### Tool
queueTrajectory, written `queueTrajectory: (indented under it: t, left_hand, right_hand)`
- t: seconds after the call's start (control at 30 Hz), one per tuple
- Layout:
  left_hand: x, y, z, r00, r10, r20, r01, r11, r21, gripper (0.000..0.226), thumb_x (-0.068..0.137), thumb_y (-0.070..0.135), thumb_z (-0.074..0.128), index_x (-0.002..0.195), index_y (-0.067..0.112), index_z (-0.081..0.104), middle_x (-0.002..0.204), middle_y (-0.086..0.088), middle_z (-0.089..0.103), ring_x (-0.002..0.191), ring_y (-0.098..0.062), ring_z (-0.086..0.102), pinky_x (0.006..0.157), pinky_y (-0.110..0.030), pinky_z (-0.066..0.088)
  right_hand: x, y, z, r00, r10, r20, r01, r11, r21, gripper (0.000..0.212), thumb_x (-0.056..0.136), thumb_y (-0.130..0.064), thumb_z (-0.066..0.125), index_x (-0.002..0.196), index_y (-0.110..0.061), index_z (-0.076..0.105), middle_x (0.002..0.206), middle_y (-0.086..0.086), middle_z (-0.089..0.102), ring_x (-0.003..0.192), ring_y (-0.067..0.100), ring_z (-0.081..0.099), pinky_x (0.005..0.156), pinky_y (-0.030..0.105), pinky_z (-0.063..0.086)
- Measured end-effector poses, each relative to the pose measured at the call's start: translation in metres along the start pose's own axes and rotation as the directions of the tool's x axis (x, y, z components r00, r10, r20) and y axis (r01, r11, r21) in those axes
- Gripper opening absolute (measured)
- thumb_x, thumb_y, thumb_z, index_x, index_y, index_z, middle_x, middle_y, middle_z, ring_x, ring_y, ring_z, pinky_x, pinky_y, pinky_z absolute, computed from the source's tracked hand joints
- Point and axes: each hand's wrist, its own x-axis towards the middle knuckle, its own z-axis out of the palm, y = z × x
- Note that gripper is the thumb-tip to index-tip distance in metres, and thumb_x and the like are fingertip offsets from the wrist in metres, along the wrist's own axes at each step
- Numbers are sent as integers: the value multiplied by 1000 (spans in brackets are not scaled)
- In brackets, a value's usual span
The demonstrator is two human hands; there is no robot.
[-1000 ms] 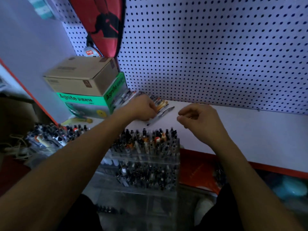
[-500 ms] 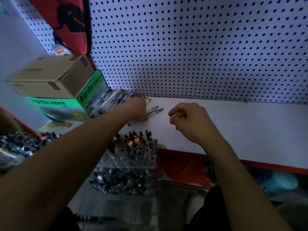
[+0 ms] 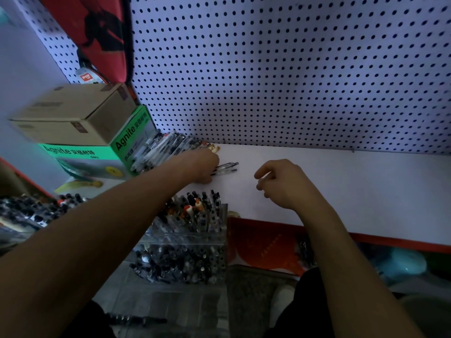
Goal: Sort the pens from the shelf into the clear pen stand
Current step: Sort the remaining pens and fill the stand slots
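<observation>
A: White pegboard wall (image 3: 292,69) behind, white shelf (image 3: 341,186) with a red front edge below it.

B: At the shelf's left end, a plain brown carton (image 3: 73,115) stacked on a green box (image 3: 83,154) reading "Agnite", with Chinese characters beside the word; smaller print too blurred to read.

A: Red bag (image 3: 102,32) hung on the pegboard above, with a small red-and-white tag under it, illegible.

B: Clear pen stand (image 3: 190,230) below the shelf's front edge, packed with upright pens.

A: Heap of loose pens (image 3: 161,150) leaning against the green box.

B: Left hand (image 3: 200,167) palm down on the shelf, curled over two clear pens (image 3: 225,168) whose tips stick out to its right.

A: Right hand (image 3: 283,184) well apart from it, over bare shelf, fingers loosely curled, holding nothing.
</observation>
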Motion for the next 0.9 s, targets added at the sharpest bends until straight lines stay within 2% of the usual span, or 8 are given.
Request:
queueTrajectory:
  t: [0.13, 0.2, 0.27, 0.33, 0.5, 0.63, 0.77, 0.9]
  left_hand:
    - [-2, -3, 1, 999, -3, -37, 0, 998, -60, 15, 92, 18, 57, 102, 8, 62, 81, -1, 48, 81, -21, 51, 68, -31, 43]
    - [-5, -9, -4, 995, -6, -97, -10, 986, -165, 11, 91, 18, 60, 90, 7, 63, 78, -4, 52, 78, -23, 53, 66, -30, 41]
    - [-12, -17, -15, 983, -3, -183, -50, 958, -281, 20, 89, 19, 63, 73, 10, 56, 73, -6, 52, 70, -23, 51, 63, -28, 39]
    - [-25, -24, -29, 967, 6, -253, -107, 916, -386, 25, 90, 21, 65, 71, 9, 56, 67, -4, 51, 62, -18, 48, 62, -29, 39]
    - [-80, -22, -64, 957, 73, -280, -261, 636, -726, 18, 91, 19, 68, 73, 22, 68, 60, 11, 62, 57, -6, 59, 62, -25, 50]
    - [-112, -9, -74, 947, 172, -270, -316, 645, -696, 12, 89, 16, 69, 77, 12, 69, 62, 5, 65, 59, -11, 64, 61, -29, 56]
    - [-135, -8, -69, 948, 154, -277, -308, 653, -692, 9, 88, 17, 71, 80, 12, 70, 68, 0, 69, 63, -17, 68, 62, -34, 59]
    - [-163, -8, -50, 938, 44, -345, -314, 533, -786, 8, 86, 16, 73, 78, 14, 70, 66, 3, 68, 63, -11, 67, 60, -23, 54]
  right_hand:
    - [-2, 2, 0, 1000, 12, -23, -12, 1000, 10, 14, 93, -15, 56, 99, -25, 64, 110, 7, 68, 90, 21, 65, 71, 27, 48]
    - [-3, 3, -1, 999, 7, -54, -6, 1000, 17, 12, 93, -19, 59, 102, -22, 66, 107, 7, 68, 88, 19, 65, 70, 26, 47]
    - [-5, 2, -2, 995, -10, -95, 14, 999, 40, 12, 93, -22, 62, 104, -20, 68, 103, 6, 69, 87, 17, 65, 72, 26, 47]
    - [-8, -2, -4, 986, -54, -155, 69, 993, 95, 13, 93, -26, 64, 102, -20, 70, 98, 2, 71, 84, 15, 66, 74, 28, 50]
    - [-19, -26, -2, 944, -143, -298, 256, 887, 385, 12, 92, -28, 66, 100, -23, 73, 91, -5, 72, 70, 6, 67, 70, 27, 55]
    - [-32, -48, 4, 934, -183, -306, 334, 750, 571, 17, 92, -26, 67, 105, -17, 74, 88, -3, 73, 71, 8, 66, 66, 22, 54]
    - [-44, -60, 10, 935, -207, -287, 349, 681, 643, 11, 91, -20, 68, 96, -14, 75, 80, 2, 73, 70, 13, 65, 65, 24, 53]
    - [-57, -71, 15, 937, -235, -258, 349, 630, 694, 12, 91, -16, 68, 91, -5, 73, 78, 10, 69, 68, 16, 63, 65, 27, 53]
